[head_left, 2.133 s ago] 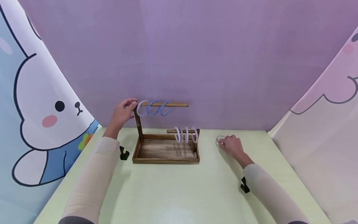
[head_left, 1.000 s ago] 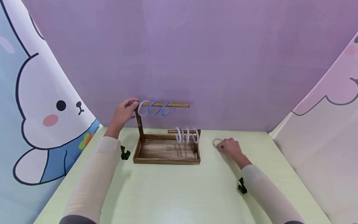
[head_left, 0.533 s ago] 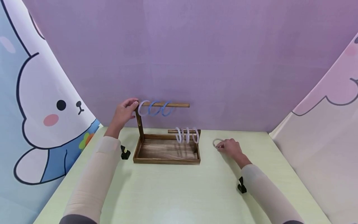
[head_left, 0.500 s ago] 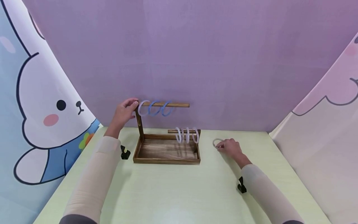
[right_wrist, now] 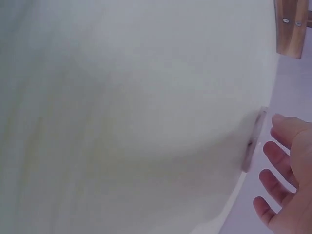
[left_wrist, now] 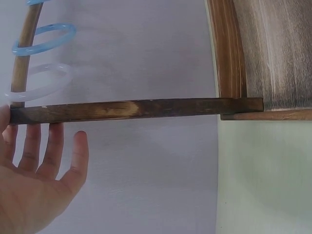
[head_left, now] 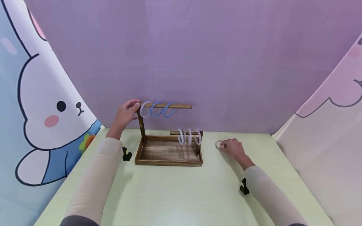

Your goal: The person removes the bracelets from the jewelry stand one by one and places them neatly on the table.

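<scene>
Just right of the wooden rack (head_left: 169,150), a pale bangle (head_left: 218,144) lay on the green desk (head_left: 181,194), right hand (head_left: 233,148) touching it with relaxed fingers, left hand (head_left: 124,114) open against the rack's post, purple backdrop (head_left: 198,56) behind.

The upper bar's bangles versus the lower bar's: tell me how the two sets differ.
The upper bangles include two blue and one whitish; the lower bangles are all whitish. The upper set hangs spread out beside the left hand; the lower set hangs closer together over the tray. Both sets number three.
</scene>
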`<move>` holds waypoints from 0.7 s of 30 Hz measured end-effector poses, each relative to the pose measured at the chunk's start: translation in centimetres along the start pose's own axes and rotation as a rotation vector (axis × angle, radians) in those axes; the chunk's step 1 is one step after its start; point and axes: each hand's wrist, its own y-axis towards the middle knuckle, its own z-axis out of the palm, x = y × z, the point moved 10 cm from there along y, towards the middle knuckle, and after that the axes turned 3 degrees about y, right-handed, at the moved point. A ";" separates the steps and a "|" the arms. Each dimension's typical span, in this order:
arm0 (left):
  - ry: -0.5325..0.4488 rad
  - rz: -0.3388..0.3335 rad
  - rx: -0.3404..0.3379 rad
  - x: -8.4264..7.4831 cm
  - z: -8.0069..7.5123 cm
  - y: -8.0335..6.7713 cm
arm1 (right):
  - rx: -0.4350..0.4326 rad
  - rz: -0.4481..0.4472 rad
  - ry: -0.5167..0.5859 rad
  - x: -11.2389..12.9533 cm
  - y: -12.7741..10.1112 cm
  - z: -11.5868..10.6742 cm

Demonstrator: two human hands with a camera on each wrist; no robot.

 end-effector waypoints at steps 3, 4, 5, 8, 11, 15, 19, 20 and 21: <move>0.006 0.002 0.000 -0.1 0.0 0.0 | -0.031 0.001 0.019 0.4 0.2 -0.7; 0.006 0.002 0.001 -0.1 0.0 0.0 | -0.042 -0.001 0.023 0.5 0.2 -1.0; 0.007 0.004 0.003 -0.1 0.0 0.0 | -0.053 0.000 0.029 0.7 0.3 -1.3; 0.014 0.002 0.004 -0.1 0.0 0.0 | -0.081 -0.010 0.060 1.4 0.4 -2.1; 0.023 0.001 -0.001 -0.2 -0.1 0.0 | -0.114 -0.015 0.105 2.2 0.5 -3.1; 0.023 0.004 -0.010 -0.2 -0.2 0.1 | -0.156 -0.025 0.148 3.1 0.8 -4.2; 0.024 0.004 -0.010 0.0 -0.3 0.2 | -0.172 -0.041 0.164 3.9 1.1 -4.9; 0.025 0.005 -0.010 0.0 -0.3 0.2 | -0.172 -0.046 0.166 4.1 1.1 -5.0; 0.027 0.006 -0.010 0.0 -0.3 0.2 | -0.171 -0.049 0.171 4.4 1.2 -5.1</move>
